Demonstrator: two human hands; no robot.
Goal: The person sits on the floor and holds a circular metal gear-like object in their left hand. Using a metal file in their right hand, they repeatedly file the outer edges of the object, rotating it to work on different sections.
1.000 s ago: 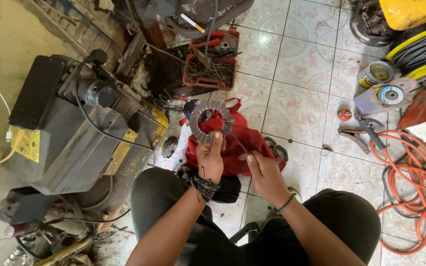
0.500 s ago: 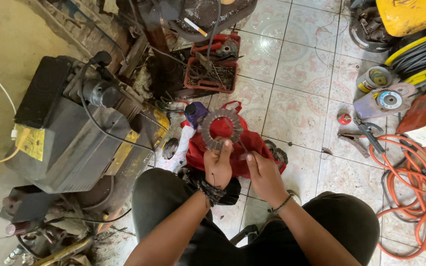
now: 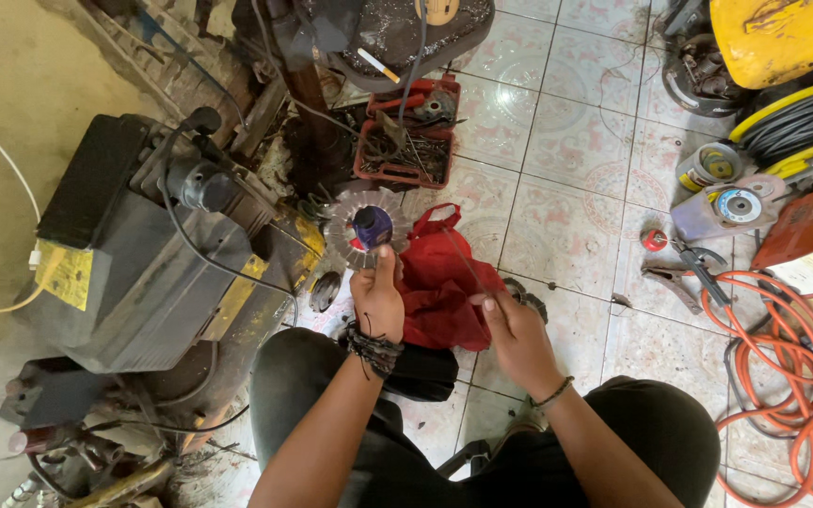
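The left hand (image 3: 377,299) pinches the lower rim of a slotted metal ring (image 3: 361,229), thumb pressed on its face, and holds it up over the floor just left of a red cloth bag (image 3: 444,282); a purple cap-like object (image 3: 373,224) shows through or in front of the ring's opening, and which of the two I cannot tell. The ring looks like stacked steel plate: stiff, fairly heavy for its size, with toothed inner edges that could bite fingers, so the smooth outer rim is the sound place to grip. The right hand (image 3: 514,331) is closed around the end of a thin wire or rod (image 3: 463,256) that slants up over the bag; it looks light and springy, likely to bend if gripped far from its end. A grey machine (image 3: 134,273) sits close by on the left.
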